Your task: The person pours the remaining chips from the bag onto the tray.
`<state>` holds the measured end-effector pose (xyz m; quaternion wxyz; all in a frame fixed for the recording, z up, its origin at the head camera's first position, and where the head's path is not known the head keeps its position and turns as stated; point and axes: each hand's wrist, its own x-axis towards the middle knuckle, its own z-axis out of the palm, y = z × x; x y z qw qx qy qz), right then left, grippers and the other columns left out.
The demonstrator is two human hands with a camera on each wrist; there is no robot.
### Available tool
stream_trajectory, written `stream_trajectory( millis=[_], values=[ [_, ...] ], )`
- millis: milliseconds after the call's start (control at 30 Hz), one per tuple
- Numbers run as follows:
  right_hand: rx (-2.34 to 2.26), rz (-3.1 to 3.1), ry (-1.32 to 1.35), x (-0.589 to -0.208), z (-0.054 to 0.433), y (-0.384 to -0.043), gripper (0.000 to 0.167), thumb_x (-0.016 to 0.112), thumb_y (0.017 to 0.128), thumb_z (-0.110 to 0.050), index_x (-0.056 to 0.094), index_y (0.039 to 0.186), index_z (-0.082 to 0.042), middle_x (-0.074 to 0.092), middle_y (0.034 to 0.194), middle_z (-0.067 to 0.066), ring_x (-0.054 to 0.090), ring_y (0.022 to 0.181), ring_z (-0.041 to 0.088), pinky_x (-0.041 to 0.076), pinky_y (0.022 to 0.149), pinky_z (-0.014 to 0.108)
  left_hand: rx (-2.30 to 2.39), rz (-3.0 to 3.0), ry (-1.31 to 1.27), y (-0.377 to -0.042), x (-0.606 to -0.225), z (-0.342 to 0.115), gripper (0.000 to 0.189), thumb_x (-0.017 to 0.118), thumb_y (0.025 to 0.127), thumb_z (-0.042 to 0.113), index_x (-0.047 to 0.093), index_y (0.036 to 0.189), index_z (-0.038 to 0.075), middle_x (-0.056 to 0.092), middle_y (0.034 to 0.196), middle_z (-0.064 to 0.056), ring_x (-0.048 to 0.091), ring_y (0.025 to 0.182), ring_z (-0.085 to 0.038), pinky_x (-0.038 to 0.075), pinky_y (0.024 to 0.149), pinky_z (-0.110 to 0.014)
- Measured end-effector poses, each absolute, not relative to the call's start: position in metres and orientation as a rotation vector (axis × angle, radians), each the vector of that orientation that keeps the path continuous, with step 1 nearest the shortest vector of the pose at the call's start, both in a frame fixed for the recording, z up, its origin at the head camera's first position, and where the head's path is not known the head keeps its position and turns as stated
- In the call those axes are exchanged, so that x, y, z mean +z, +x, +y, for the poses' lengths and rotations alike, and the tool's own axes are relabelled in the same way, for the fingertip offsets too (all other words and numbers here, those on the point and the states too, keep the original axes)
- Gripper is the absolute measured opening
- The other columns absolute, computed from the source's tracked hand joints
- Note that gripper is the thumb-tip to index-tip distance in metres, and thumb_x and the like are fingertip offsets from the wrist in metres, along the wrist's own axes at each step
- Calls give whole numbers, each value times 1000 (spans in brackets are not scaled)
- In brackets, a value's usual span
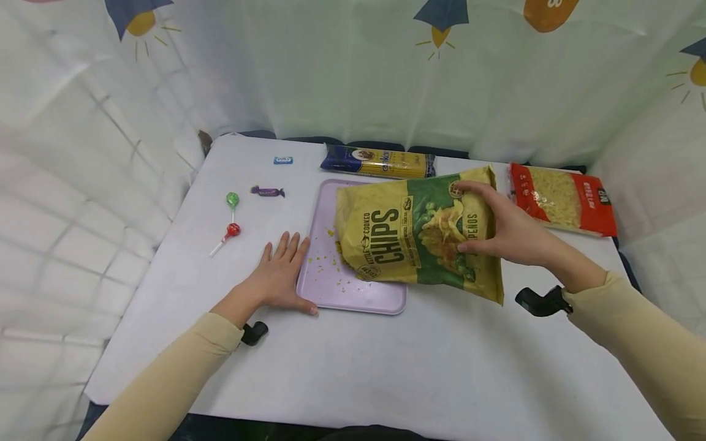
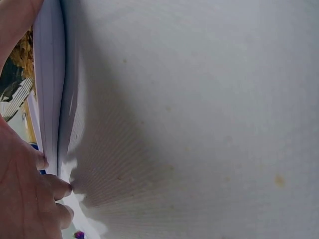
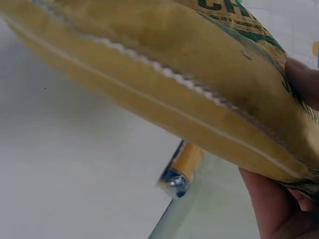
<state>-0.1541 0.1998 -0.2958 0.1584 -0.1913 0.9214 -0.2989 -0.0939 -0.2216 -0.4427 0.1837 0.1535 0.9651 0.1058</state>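
My right hand (image 1: pixel 510 229) grips the right end of a yellow and green bag of chips (image 1: pixel 380 242), its thumb across the printed front. In the right wrist view, the crimped end seam of the chips bag (image 3: pixel 149 84) runs at a slant, with the fingers (image 3: pixel 269 199) on its far side. The bag's left part lies over a light purple tray (image 1: pixel 364 300), hiding much of it. Yellow crumbs (image 1: pixel 325 263) are scattered on the tray. My left hand (image 1: pixel 281 278) lies with spread, straight fingers along the tray's left edge.
Behind the tray lies a pack of spaghetti (image 1: pixel 380 162). A red pack of noodles (image 1: pixel 565 199) is at the back right. At left are a green lollipop (image 1: pixel 232 200), a red lollipop (image 1: pixel 232 230), a purple wrapped candy (image 1: pixel 268 192) and a small blue packet (image 1: pixel 283 160). A curtain (image 1: pixel 342 73) hangs behind.
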Motion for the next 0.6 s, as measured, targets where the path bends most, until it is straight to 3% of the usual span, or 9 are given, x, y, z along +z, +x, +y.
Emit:
stream_trajectory(
  millis=[233,600],
  values=[
    [-900,2657,-600,-300,197,-153,100,87,82,-19,24,159,-28,44,138,19,54,112,37,54,78,39,319,2729,439,-92,-445,-221,149,84,61,74,7,163,-1,0,170,-28,-5,157,-49,3,121,-73],
    [-868,2607,-626,-302,196,-152,99,85,85,-23,21,160,-26,46,137,20,59,104,34,54,78,38,328,2741,450,-92,-444,-223,148,84,62,74,7,163,-2,1,170,-29,-3,157,-49,4,121,-73]
  ],
)
